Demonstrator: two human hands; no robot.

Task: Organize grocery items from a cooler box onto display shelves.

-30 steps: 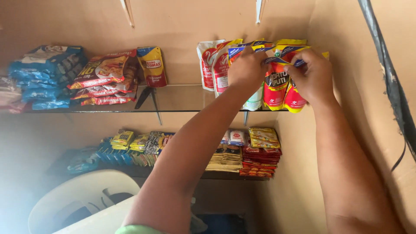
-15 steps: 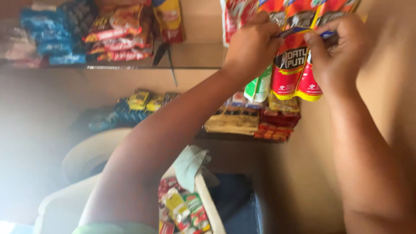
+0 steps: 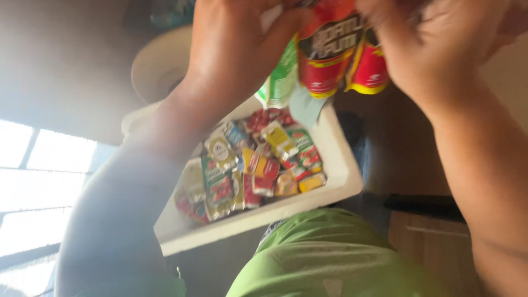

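Gripping red-and-yellow snack packets [image 3: 338, 55] at the top: left hand [image 3: 234, 49] and right hand [image 3: 434, 49], both closed on them. Below, a white foam box [image 3: 335, 187] holds many mixed sachets [image 3: 247, 165], lying loose.

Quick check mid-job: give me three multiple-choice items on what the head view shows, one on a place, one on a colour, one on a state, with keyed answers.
1. Where does the white foam box of small mixed packets sit?
A. Below the raised hands
B. Above the hands
C. On a high shelf

2. What colour is the shirt at the bottom?
A. Blue
B. Bright green
C. Black

3. What are the left hand and right hand doing?
A. Hanging empty
B. Resting in the box
C. Both gripping the red and yellow snack packets

Answers: 1 A, the box lies under the forearms; 2 B, green fabric shows; 3 C, fingers close round the packets' tops.
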